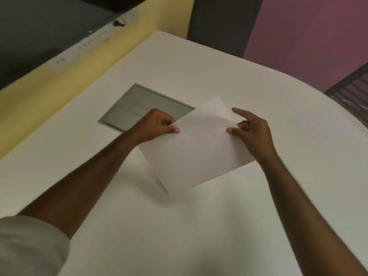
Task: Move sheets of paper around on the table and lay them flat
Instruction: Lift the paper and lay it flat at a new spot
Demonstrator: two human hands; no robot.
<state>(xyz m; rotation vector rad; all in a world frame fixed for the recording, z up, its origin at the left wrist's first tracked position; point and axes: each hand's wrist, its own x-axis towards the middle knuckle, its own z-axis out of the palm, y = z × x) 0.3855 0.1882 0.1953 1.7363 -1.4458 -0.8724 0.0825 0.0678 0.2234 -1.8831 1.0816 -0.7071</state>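
A white sheet of paper [196, 150] hangs tilted above the white table [179, 226], casting a shadow under its near edge. My left hand [157, 125] pinches the sheet's left edge between thumb and fingers. My right hand [249, 129] pinches the right edge with the thumb on top, its index finger stretched out over the paper. A second sheet seems to show behind the top corner and at the lower right, but the blur hides where one ends.
A grey rectangular panel [137, 108] is set into the table just beyond my left hand. A yellow wall [59, 80] with a white socket strip runs along the left. The table's curved edge [326, 96] lies at the right, before a purple wall.
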